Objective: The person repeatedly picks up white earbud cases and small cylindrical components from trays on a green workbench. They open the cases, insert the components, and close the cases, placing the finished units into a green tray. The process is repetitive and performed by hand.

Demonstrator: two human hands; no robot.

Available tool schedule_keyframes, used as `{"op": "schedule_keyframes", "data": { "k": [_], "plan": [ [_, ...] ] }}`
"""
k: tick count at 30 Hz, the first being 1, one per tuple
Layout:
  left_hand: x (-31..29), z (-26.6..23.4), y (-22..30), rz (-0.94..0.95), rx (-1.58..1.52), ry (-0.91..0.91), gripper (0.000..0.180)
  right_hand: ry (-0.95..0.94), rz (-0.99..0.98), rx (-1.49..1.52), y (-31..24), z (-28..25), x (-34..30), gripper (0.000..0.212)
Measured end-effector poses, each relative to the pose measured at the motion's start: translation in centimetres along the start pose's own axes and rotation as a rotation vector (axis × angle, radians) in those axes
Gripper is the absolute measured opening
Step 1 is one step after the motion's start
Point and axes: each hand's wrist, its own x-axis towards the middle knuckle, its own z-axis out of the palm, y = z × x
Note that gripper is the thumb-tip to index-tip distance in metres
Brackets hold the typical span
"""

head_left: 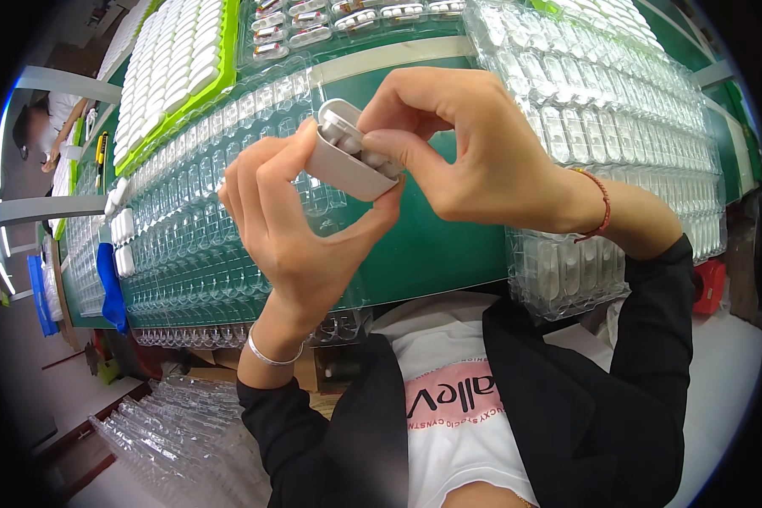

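Above the table's middle, my left hand [288, 229] is closed round a small white oval case [347, 172], tilted, with its inside facing up. Several light grey rounded parts show within it. My right hand [482, 140] meets the case from the right, thumb and forefinger pinched at its upper right edge. Those fingertips hide part of the inside, so whether they also hold a separate small piece is unclear. Beneath both hands lies the green table top [440, 254].
Clear moulded trays [195, 229] cover the left side. Stacked clear trays holding pale pieces [584, 110] fill the right. A bright green tray [233, 51] carries rows of white cases. Further left are a blue object [108, 284] and another person [55, 127]. More clear trays [178, 432] lie low at left.
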Motion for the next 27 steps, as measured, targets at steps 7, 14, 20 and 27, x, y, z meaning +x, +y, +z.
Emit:
{"op": "schedule_keyframes", "data": {
  "k": [7,14,20,27],
  "plan": [
    [-0.49,-0.02,-0.35,0.006,0.028,0.016,0.069,0.009,-0.103,-0.033,0.25,0.56,-0.01,0.005],
    [-0.49,-0.08,-0.08,0.001,0.066,0.005,0.068,-0.031,-0.034,0.035,0.2,0.42,-0.02,0.004],
    [-0.76,0.25,-0.07,0.064,0.104,0.052,0.065,-0.018,-0.09,0.006,0.49,0.65,-0.06,0.004],
    [-0.86,0.43,-0.28,0.026,0.042,-0.004,0.068,-0.074,0.005,0.036,0.28,0.37,-0.37,0.003]
  ]
}}
